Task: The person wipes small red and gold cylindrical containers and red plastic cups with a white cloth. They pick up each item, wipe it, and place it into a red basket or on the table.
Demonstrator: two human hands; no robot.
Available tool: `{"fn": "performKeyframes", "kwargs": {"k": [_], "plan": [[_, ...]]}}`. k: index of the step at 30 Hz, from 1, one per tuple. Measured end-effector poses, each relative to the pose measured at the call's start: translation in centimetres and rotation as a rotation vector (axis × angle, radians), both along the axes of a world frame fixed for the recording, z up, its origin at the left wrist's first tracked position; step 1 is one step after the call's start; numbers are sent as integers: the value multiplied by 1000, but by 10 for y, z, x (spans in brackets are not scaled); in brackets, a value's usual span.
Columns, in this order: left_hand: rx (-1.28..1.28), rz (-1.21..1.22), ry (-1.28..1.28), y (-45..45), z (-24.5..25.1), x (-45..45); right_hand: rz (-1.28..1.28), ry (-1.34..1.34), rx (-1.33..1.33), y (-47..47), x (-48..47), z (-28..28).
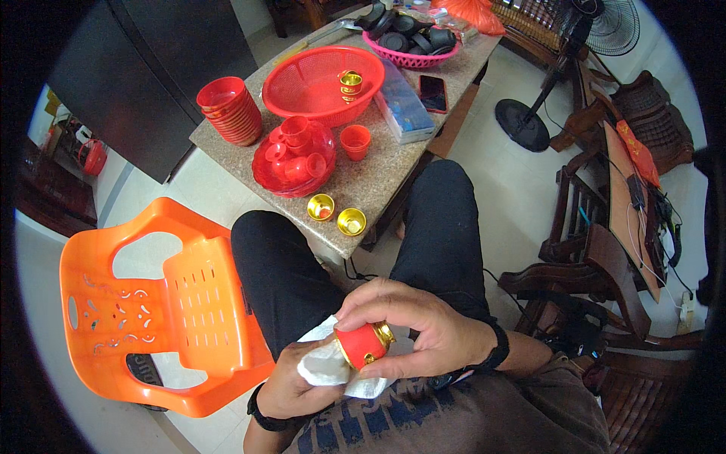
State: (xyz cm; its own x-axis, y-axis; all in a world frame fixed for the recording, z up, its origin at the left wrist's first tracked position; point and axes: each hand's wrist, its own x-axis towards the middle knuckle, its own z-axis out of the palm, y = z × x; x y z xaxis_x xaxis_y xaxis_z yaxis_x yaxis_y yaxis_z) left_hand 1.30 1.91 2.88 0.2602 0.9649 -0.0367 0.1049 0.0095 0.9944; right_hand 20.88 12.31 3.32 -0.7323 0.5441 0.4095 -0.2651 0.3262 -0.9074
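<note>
My right hand [422,323] grips a small red cup with gold trim [363,345] above my lap, fingers over its top and thumb below. The cup lies tilted on its side, its gold foot towards my right palm. A crumpled white tissue [326,366] is in my left hand [300,374], pressed against the cup's wide end. The tissue hides that rim, so I cannot tell how far it goes inside. Two gold-lined cups, one [321,207] beside the other [352,221], stand at the near corner of the stone-topped table [346,241].
Red cups fill a red dish [266,181], with a single red cup [355,142] alongside. Beyond are stacked red bowls [229,113], a red basket [300,85] holding gold cups, a tissue pack [405,108] and a phone [433,93]. An orange chair [198,306] stands left; a fan [522,125] stands right.
</note>
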Motion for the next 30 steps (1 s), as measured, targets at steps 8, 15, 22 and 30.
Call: {"fn": "performKeyframes", "kwargs": {"k": [8,15,22,30], "plan": [[-66,208,-134,-7,5,2,9,-28,2,0,2,0],[136,-223,-36,0,-6,-11,0,-3,9,0,0,-1],[-12,605,13,-28,-3,7,-20,-45,-31,1,4,-2],[116,168,239,-5,-7,-5,-9,-36,-89,2,4,0]]}}
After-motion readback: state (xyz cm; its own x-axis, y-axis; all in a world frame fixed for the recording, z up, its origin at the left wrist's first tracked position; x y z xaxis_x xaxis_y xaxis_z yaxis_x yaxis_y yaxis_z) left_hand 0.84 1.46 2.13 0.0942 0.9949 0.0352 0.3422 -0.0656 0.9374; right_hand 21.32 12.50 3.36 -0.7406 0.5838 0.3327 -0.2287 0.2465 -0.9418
